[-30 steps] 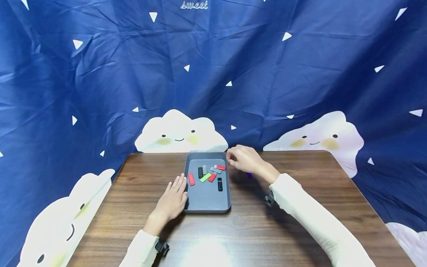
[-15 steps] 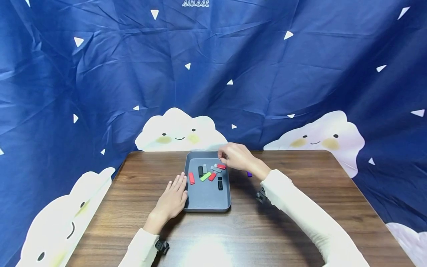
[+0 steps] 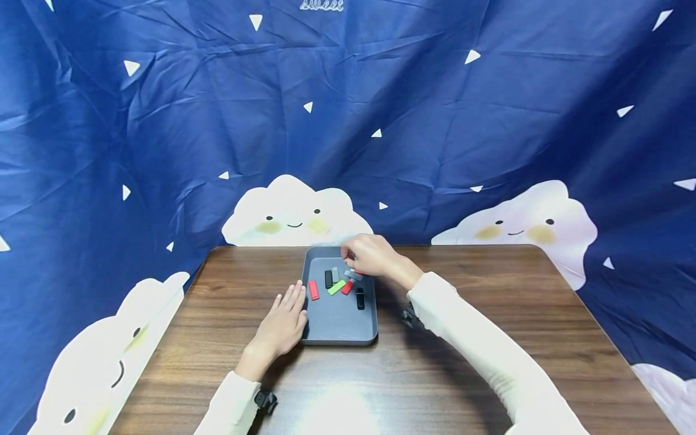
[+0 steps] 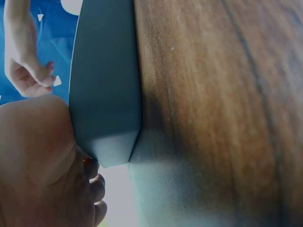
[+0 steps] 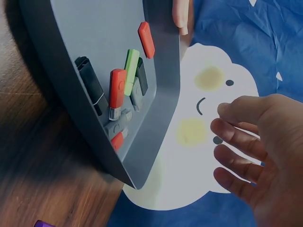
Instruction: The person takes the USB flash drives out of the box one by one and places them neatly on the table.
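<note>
A grey rectangular tray holds several USB sticks. Among them are a red USB stick at the left, a lime-green one mid-tray and a black one by the right wall. Straight fingers of my left hand rest along the tray's left side. Over the tray's far right part hovers my right hand, fingers loosely bent; the right wrist view shows nothing between thumb and fingertips. Beneath it, a grey USB stick lies by another red one, partly hidden by the tray wall.
The tray stands near the far edge of a brown wooden table. On the tabletop right of the tray, a purple item shows only at the right wrist view's edge. A blue cloth with clouds hangs behind.
My right hand has moved left, from beside the tray's right rim to above its far right part. The left hand and the USB sticks stay in place.
</note>
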Motion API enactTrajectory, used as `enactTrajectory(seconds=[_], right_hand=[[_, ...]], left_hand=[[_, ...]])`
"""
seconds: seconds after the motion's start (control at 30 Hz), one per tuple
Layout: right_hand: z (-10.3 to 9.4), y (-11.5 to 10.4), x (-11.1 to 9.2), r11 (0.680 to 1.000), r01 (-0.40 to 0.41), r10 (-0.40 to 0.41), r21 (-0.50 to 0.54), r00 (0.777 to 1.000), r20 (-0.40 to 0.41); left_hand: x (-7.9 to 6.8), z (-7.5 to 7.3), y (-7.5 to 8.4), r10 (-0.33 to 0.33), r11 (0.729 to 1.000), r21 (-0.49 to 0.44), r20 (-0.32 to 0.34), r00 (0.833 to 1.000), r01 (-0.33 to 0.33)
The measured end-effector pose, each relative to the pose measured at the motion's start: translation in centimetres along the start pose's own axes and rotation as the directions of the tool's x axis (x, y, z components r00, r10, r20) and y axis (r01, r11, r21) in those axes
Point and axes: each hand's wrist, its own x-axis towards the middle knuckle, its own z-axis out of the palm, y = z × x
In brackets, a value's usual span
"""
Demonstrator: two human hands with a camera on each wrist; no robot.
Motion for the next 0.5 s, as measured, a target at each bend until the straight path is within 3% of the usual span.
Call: enactTrajectory(seconds=[0.33, 0.5], right_hand=[[1.2, -0.5, 1.5, 0.999, 0.041, -0.042, 0.008, 0.998, 0.04], [1.7, -0.7, 2.2, 1.0, 0.024, -0.025, 0.006, 0.996, 0.088]], left_hand=[[0.1, 0.2, -0.2, 0.019, 1.0, -0.008, -0.02, 1.0, -0.019], [0.1, 0.0, 0.0, 0.008, 1.0, -0.001, -0.008, 1.0, -0.008]])
